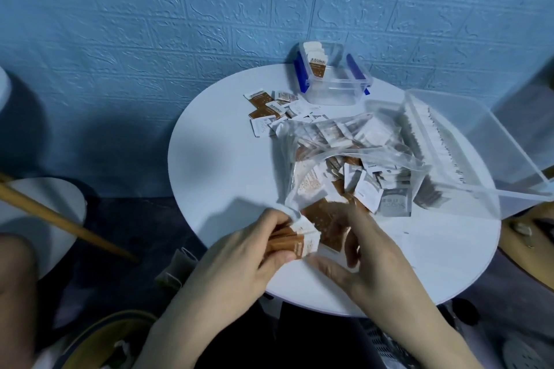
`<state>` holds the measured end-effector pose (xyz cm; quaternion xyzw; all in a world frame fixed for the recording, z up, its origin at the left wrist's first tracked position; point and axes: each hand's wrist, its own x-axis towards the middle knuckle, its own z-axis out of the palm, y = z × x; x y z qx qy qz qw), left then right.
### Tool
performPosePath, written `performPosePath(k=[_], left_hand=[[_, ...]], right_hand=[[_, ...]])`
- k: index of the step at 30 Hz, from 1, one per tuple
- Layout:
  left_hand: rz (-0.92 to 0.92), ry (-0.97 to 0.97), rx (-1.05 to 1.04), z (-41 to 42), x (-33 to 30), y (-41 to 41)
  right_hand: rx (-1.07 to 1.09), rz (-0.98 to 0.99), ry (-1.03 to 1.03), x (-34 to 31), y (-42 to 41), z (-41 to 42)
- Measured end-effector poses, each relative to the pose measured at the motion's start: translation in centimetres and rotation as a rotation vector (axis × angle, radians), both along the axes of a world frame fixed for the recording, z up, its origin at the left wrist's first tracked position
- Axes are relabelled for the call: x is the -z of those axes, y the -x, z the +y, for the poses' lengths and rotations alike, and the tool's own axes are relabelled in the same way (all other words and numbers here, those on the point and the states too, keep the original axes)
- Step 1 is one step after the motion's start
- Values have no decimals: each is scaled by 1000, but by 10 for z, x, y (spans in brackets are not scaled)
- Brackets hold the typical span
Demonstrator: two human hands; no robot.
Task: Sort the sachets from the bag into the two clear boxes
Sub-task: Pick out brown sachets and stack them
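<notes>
Brown sachet stack [295, 238] | gripped in left hand [251, 249] | right hand [359, 252] beside

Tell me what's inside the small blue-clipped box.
The small box holds a few brown-and-white sachets standing upright at its far left end. The rest looks empty through the clear walls.

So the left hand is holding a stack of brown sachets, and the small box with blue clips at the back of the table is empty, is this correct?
Not quite. The small box with blue clips is not empty: the head view shows a few brown and white sachets standing upright at its left end. The rest holds: the left hand grips a stack of brown sachets near the front of the round white table.
</notes>
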<state>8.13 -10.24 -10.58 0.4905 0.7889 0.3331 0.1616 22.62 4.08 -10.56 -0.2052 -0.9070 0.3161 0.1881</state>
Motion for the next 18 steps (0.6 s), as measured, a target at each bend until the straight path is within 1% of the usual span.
performPosePath(k=[2, 4, 9, 12, 14, 18], left_hand=[[153, 77, 94, 0, -9, -2], [190, 111, 126, 2, -11, -1], [27, 131, 80, -2, -4, 5], [-110, 81, 34, -4, 6, 7], [-196, 37, 3, -3, 12, 6], [-243, -18, -33, 1, 16, 5]], right_hand=[[-58, -9, -32, 4, -3, -8], [-68, -14, -45, 10, -2, -14], [-8, -14, -66, 17, -3, -13], [13, -43, -85, 16, -1, -12], [0, -54, -41, 16, 1, -12], [-9, -47, 24, 17, 5, -12]])
